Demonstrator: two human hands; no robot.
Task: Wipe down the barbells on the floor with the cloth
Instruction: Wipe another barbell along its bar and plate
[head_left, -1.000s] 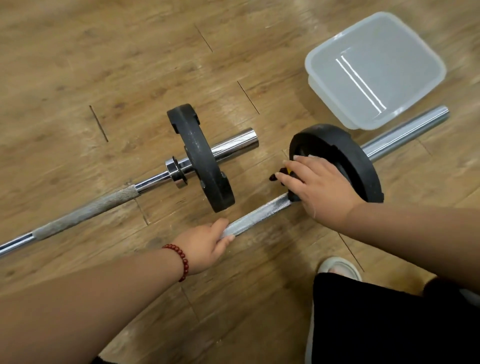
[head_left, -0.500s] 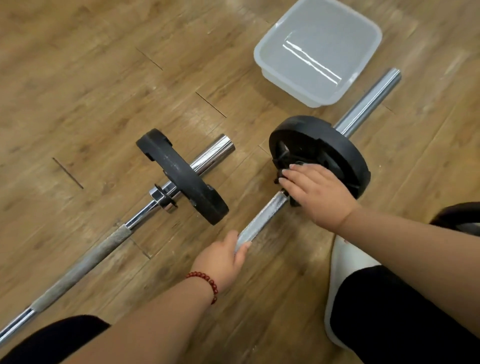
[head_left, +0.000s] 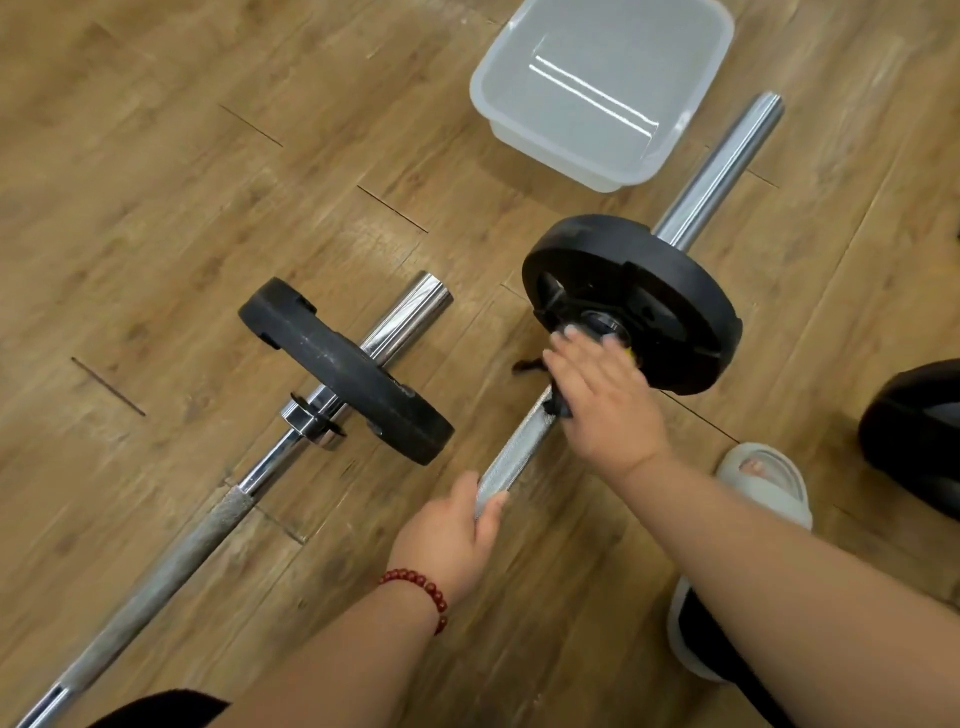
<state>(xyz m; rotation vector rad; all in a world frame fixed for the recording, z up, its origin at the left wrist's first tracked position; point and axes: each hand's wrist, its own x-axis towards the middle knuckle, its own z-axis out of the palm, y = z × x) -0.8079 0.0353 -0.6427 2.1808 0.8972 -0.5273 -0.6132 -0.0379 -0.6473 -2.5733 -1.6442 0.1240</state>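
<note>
In the head view, the left hand (head_left: 447, 525) was seen closed tightly round the knurled shaft of the nearer barbell (head_left: 511, 457), at the lowest part of the shaft in view. A red bead bracelet (head_left: 421, 587) was worn on that wrist. The right hand (head_left: 602, 400) was laid over the same shaft where it met the black plate (head_left: 670, 291). Its fingers (head_left: 576, 343) were stretched out almost straight and close together, with the tips at the plate's hub. A dark item (head_left: 558, 408) was covered by the palm, and it could not be told whether this was the cloth. The hand was blurred and its thumb was hidden.

The nearer barbell lay slantwise on the wooden floor (head_left: 156, 208), its chrome sleeve reaching past the plate. A clear plastic tub (head_left: 561, 156) stood just beside that sleeve. The other barbell (head_left: 171, 561) lay roughly parallel on the person's left, apart from the first, and carried a second black plate (head_left: 353, 364) with a chrome collar (head_left: 311, 421) beside it. A pale sandal (head_left: 763, 478) was placed near the right forearm. Another dark plate (head_left: 914, 431) was cut off at the right border.
</note>
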